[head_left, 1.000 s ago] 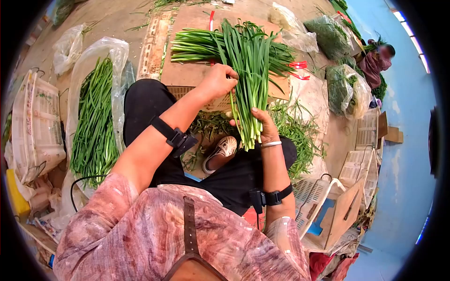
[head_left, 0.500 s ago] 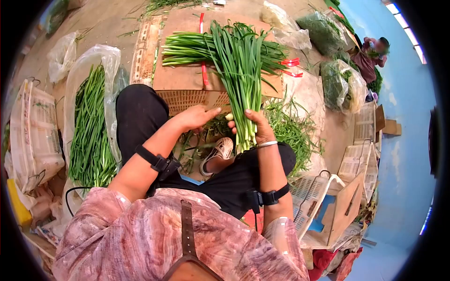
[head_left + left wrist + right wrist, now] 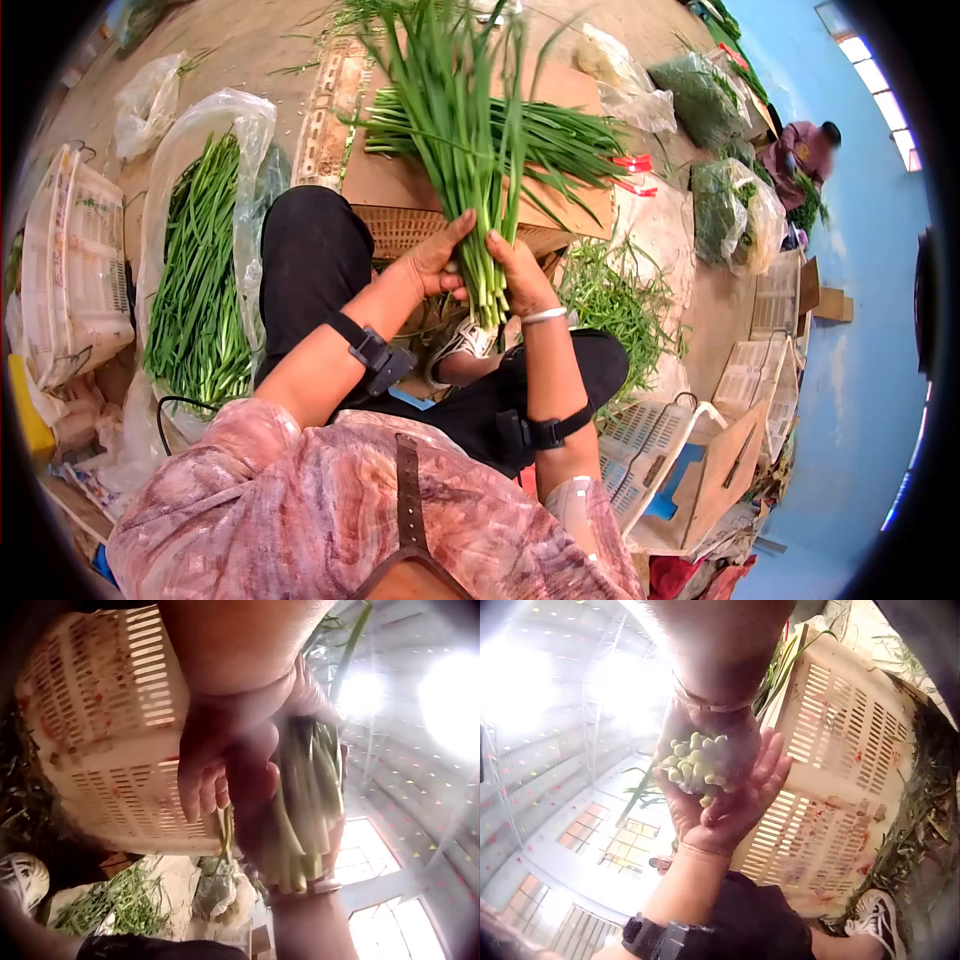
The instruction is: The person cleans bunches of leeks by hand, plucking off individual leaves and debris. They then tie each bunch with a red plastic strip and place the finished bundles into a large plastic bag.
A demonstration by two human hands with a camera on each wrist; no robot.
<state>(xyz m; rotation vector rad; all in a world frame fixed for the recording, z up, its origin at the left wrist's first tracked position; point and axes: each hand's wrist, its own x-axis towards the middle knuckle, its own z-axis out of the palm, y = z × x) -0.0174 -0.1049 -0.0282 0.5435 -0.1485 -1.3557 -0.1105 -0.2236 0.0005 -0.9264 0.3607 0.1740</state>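
A bunch of long green chives point(image 3: 465, 150) stands tilted up in front of me, pale stalk ends downward. My right hand point(image 3: 522, 278) grips the stalks near their lower ends, thumb along the near side. My left hand point(image 3: 435, 265) rests against the other side of the bunch, its thumb at the stalks. In the right wrist view, the fingers point(image 3: 774, 761) of the left hand reach out loosely past the bundled stalk ends point(image 3: 697, 765). Another chive bunch point(image 3: 560, 138) lies across the cardboard point(image 3: 400, 180), behind the held one.
The cardboard tops a plastic crate point(image 3: 400, 228). Red ties point(image 3: 635, 175) lie at its right. Loose chives point(image 3: 200, 270) fill a clear bag on the left. Trimmings point(image 3: 625, 310) heap at right, near a crate point(image 3: 645, 440). Filled bags point(image 3: 730, 200) and another person point(image 3: 797, 155) are farther back.
My left hand, apart from the bunch half a second ago, has come back against the stalks. The bunch has been lifted and shifted left, its leaves now blurred over the lying bunch.
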